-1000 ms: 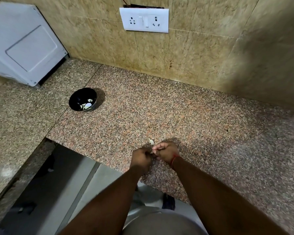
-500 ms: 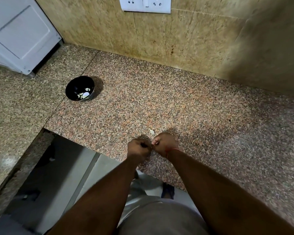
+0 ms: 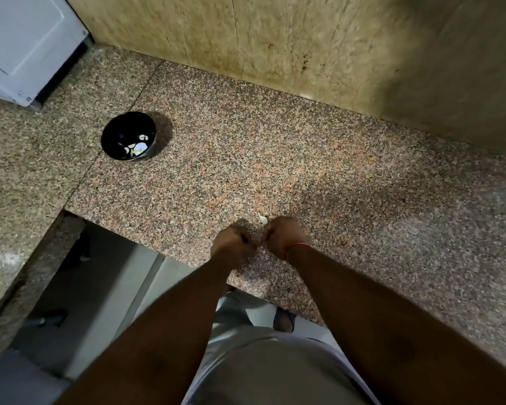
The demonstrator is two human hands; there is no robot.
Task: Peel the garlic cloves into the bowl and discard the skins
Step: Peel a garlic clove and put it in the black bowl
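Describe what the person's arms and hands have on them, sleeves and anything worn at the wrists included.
Both forearms are bare, with no sleeve reaching into view. The right hand has a thin red-orange thread tied round its wrist. The left hand has nothing visible at its wrist. No gloves, watch or rings can be made out; the fingers are too small and blurred to rule out a ring.

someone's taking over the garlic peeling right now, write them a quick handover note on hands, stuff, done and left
Left hand and right hand: both curled, knuckles up, close together over the counter front edge; whatever they pinch is hidden.
Bowl: black, far left on the counter, holding several pale cloves.
A skin scrap lies on the counter just beyond the hands.
Done: some cloves are in the bowl.
Left: finish this clove, drop it in the bowl, bin the skins.
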